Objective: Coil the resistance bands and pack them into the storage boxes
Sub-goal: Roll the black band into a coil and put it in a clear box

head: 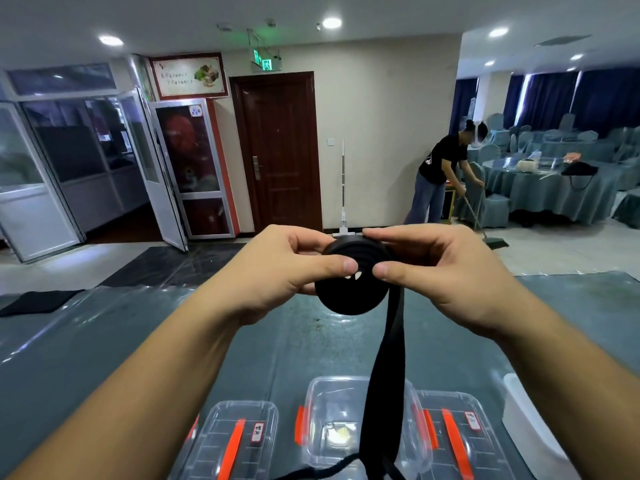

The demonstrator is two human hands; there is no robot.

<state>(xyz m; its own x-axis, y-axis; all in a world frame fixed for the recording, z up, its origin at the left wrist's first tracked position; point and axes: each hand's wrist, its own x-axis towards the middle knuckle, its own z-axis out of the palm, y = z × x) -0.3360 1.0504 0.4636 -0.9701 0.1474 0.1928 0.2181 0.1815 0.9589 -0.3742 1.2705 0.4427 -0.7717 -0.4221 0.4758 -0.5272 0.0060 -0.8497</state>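
A black resistance band is wound into a thick coil [351,285] held up above the table. My left hand [287,268] grips the coil's left side, thumb on its face. My right hand [436,268] pinches the right side, thumb pressed near the coil's top front. The band's loose tail [386,386] hangs down from the coil to the table's near edge. Below stand three clear storage boxes with orange clasps: a lidded one at the left [235,441], an open one in the middle [332,420], and a lidded one at the right [457,434].
The table [138,341] has a grey-green cover under clear plastic. A black cloth [38,301] lies at its far left, and a white object [530,427] at the right edge. A person [440,174] sweeps the floor at the back right, near covered dining tables.
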